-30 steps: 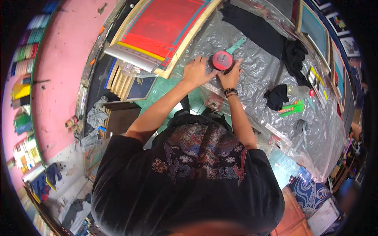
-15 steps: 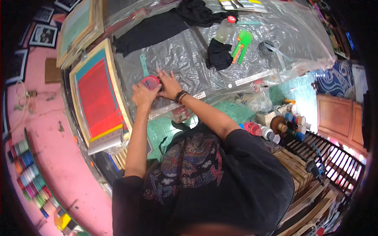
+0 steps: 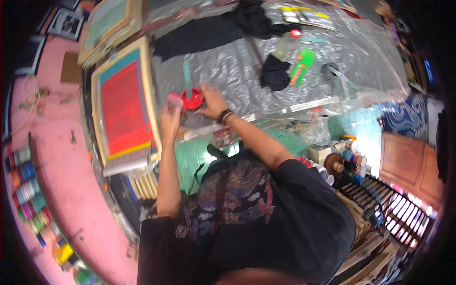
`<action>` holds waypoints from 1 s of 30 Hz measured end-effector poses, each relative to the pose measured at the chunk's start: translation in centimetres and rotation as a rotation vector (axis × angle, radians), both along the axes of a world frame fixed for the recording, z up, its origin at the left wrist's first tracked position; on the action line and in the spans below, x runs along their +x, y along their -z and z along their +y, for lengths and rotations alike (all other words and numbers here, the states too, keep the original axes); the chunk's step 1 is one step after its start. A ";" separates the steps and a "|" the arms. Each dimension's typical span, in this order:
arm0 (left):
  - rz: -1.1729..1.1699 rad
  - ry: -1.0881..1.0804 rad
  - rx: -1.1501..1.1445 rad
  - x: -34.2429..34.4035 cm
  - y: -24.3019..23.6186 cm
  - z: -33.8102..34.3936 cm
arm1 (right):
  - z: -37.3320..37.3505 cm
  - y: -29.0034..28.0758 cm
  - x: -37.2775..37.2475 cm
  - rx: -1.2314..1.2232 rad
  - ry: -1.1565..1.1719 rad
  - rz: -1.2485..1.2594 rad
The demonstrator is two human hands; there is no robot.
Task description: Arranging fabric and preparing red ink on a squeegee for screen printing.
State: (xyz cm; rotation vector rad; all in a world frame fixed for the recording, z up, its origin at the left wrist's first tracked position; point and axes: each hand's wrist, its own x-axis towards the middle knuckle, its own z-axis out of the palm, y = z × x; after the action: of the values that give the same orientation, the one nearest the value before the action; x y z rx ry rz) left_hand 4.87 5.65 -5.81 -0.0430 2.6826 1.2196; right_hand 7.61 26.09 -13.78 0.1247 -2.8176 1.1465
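Note:
A round pinkish-red lid (image 3: 175,99) is pinched in my left hand (image 3: 170,118), tilted up on its edge. Just to its right stands a small tub (image 3: 193,100) with glossy red stuff at its mouth. The fingers of my right hand (image 3: 213,101) curl round the tub's right side, and a dark beaded bracelet circles that wrist. Behind the tub, a teal spatula (image 3: 187,72) points away from me on the plastic-covered table (image 3: 221,66). Motion blurs the fingertips a little.
A wooden-framed screen (image 3: 122,102) smeared with red lies left, a squeegee (image 3: 127,160) across its near end. Black cloth (image 3: 199,38) stretches along the back. Rightward are a red-capped bottle (image 3: 285,47), a green-orange brush-like tool (image 3: 302,66) and a tape roll (image 3: 330,71).
The lid has come off the tub and moved left in my left hand, baring the red inside. My right hand stays at the tub. The whole view has shifted slightly.

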 end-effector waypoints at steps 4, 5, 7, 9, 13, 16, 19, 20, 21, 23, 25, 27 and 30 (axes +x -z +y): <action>-0.470 -0.230 1.250 2.5 -1.7 -3.8 | 1.9 -1.5 1.7 0.025 -0.013 0.091; -0.483 -0.190 1.510 3.6 -2.3 -4.1 | 2.5 -2.2 2.4 -0.072 -0.014 0.067; -0.573 -0.081 1.668 4.7 -3.7 -3.9 | 3.0 -3.8 3.6 -0.173 -0.041 0.029; -0.624 -0.052 1.730 5.4 -4.8 -2.8 | 3.6 -5.8 5.0 -0.336 -0.079 0.040; -0.704 0.030 1.717 6.3 -5.8 -0.3 | 2.5 -9.6 6.4 -0.406 -0.167 0.193; -0.833 0.144 1.796 6.6 -5.7 1.5 | 2.0 -12.0 7.0 -0.354 -0.202 0.230; -0.775 -0.018 1.584 7.2 -5.1 3.2 | 2.1 -13.3 7.5 -0.419 -0.222 0.219; -0.835 0.078 1.650 6.8 -5.0 3.4 | 2.3 -13.5 7.6 -0.351 -0.257 0.219; -0.856 0.091 1.639 7.0 -4.7 3.8 | 2.7 -13.5 7.8 -0.291 -0.282 0.227; -0.805 -0.008 1.403 7.5 -4.3 4.8 | 3.3 -13.0 8.2 -0.316 -0.274 0.216; -0.899 0.038 1.330 7.7 -3.8 5.6 | 4.3 -12.3 8.9 -0.353 -0.294 0.250; -0.978 0.044 1.195 8.2 -3.2 6.6 | 5.6 -11.5 10.2 -0.312 -0.282 0.239; -1.032 0.034 1.056 8.9 -2.2 8.2 | 7.0 -10.5 12.0 -0.247 -0.212 0.223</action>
State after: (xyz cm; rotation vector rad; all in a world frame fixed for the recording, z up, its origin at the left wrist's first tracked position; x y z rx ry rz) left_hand 13.79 13.88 -3.61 -0.3457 1.0254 1.7623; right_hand 19.58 33.11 -3.25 0.5079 -2.4922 1.4141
